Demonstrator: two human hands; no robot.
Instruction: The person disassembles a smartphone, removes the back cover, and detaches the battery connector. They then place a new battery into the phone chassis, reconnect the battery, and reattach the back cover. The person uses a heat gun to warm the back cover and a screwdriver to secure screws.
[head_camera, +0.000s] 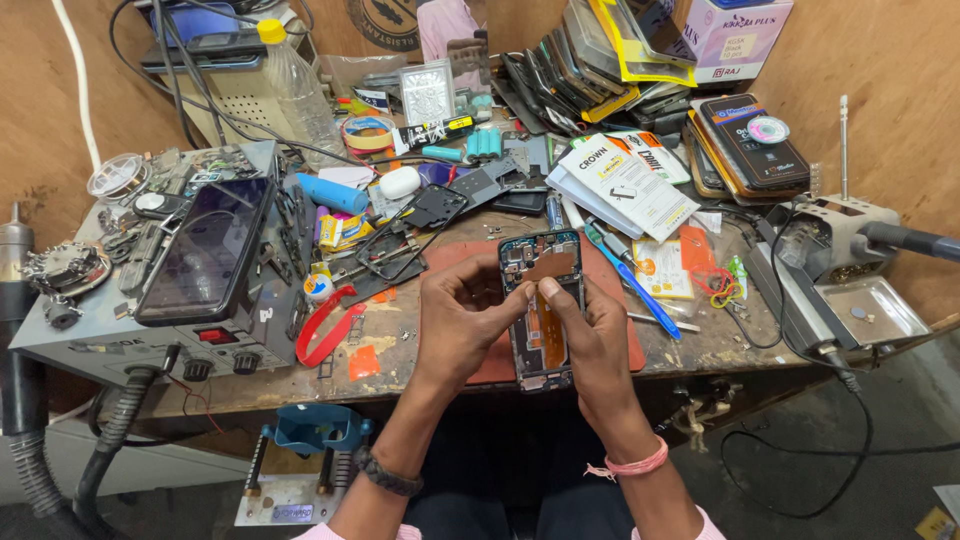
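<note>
Phone (541, 300) with its back cover off, held upright over the red mat (470, 330) at the near middle of the tabletop (700, 345). Left hand (462, 318) is closed on the left edge of the frame; right hand (590, 335) grips the right edge from behind, its fingertips (550, 288) pinched at a copper-coloured piece near the top of the open body.

Handling, as judged: light and stiff along the frame, but the bared boards and orange flex are fragile. Hold belongs on the side rails only, as both hands now have it; the glass face underneath is likely smooth and prone to slipping.

Room: tight. Blue-handled tool (640, 290) lies just right of the mat, red strap (325, 330) to its left, white packets (625, 185) behind. Grey station (150, 330) carrying a second phone (205, 250) fills the left; a metal tray (880, 310) stands at the right edge. The near edge of the tabletop lies directly under the wrists.
</note>
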